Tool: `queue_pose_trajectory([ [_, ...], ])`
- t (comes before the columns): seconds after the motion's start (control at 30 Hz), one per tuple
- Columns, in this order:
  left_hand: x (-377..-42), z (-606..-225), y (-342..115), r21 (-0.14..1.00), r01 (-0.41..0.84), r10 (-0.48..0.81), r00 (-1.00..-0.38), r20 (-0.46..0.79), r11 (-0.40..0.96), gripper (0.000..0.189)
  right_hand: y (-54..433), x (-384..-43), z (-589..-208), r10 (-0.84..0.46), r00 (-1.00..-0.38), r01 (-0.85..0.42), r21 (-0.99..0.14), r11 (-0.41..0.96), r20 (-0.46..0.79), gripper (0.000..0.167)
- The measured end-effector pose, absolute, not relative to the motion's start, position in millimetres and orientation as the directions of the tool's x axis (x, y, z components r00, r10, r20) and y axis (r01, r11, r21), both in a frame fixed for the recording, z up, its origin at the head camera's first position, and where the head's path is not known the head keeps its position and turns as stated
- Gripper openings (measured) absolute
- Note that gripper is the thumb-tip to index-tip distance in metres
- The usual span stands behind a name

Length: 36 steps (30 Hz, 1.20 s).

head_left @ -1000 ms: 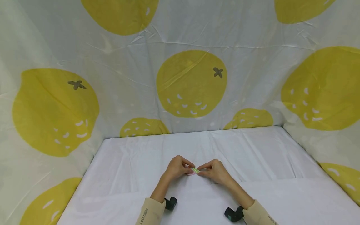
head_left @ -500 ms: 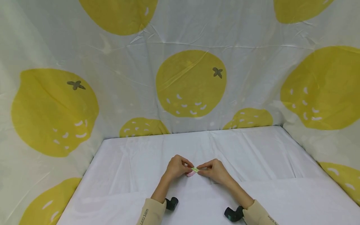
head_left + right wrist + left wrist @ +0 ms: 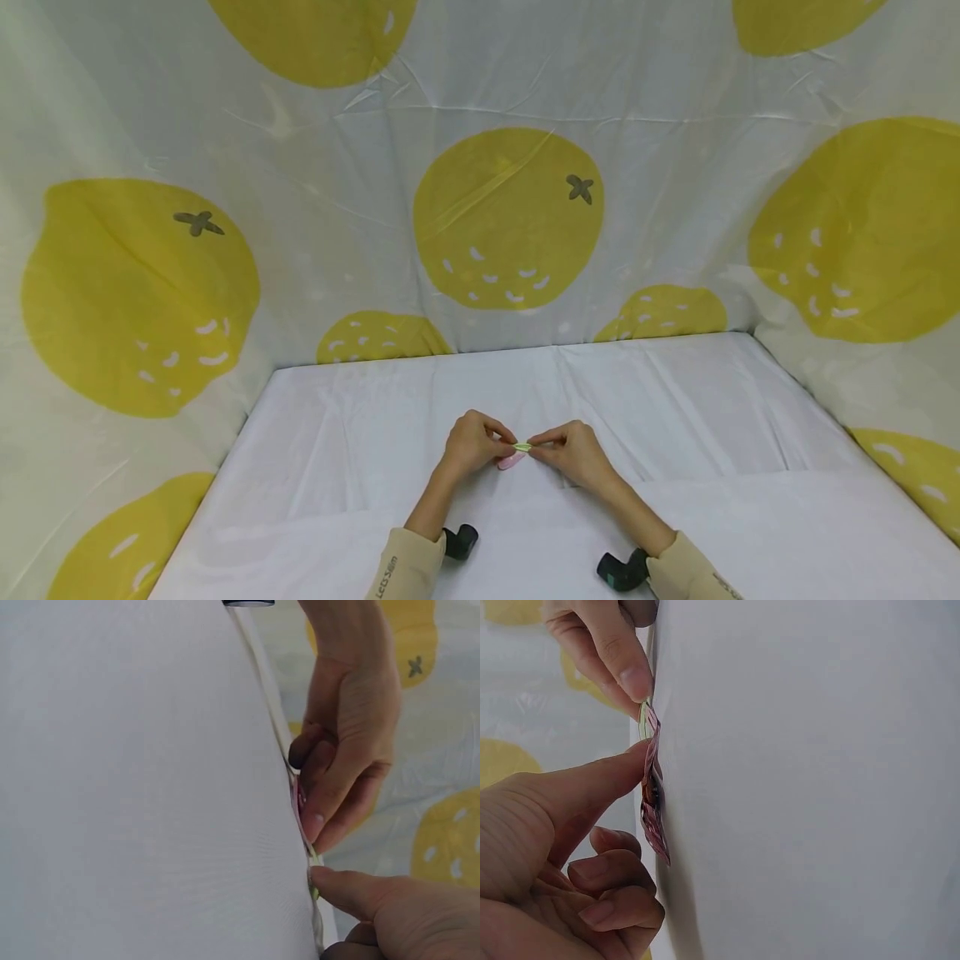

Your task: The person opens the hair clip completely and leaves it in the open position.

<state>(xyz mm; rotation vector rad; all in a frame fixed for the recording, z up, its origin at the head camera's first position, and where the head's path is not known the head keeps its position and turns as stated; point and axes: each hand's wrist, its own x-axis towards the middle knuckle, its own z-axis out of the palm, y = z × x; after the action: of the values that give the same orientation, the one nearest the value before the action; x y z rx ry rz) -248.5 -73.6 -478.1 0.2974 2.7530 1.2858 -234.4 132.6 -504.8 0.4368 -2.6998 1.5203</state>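
A thin pink-and-green piece (image 3: 655, 823), its pink face crinkled and glossy like foil, shines over your cloth-covered worktop (image 3: 540, 533), smooth, white and softly creased. Past the far edge, lemon-printed sheeting (image 3: 510, 217) carries a faint sheen; your beige sleeves (image 3: 408, 562) look matt cloth, your 2 black wrist devices (image 3: 622, 571) plastic.

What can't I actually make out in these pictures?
- Printing on the pink-and-green packet: too small in the head view, edge-on in the left wrist view.
- The packet's pinched spots: covered by the left hand and right hand, both wrist views.
- Lettering on the right sleeve: partly cut off, head view's bottom edge.
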Motion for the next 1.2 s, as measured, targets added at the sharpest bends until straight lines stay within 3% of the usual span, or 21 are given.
queue_pose_trajectory([
  [0.47,-247.2,-479.8,-72.8,0.785,0.153,0.226,-0.974,0.016,0.600,0.005,132.9,-236.5,-506.4,-0.201,-0.969,-0.222,-0.852,0.474,0.140,0.007],
  [0.73,-247.2,-484.2,-76.1,0.805,0.165,0.250,-0.968,0.021,0.569,0.007,136.9,-237.0,-503.9,-0.230,-0.970,-0.171,-0.880,0.443,0.073,0.006],
  [1.2,-245.7,-476.8,-83.0,0.875,0.232,0.284,-0.952,0.115,0.425,0.005,141.4,-241.6,-494.2,-0.236,-0.971,-0.137,-0.911,0.389,0.045,0.011],
])
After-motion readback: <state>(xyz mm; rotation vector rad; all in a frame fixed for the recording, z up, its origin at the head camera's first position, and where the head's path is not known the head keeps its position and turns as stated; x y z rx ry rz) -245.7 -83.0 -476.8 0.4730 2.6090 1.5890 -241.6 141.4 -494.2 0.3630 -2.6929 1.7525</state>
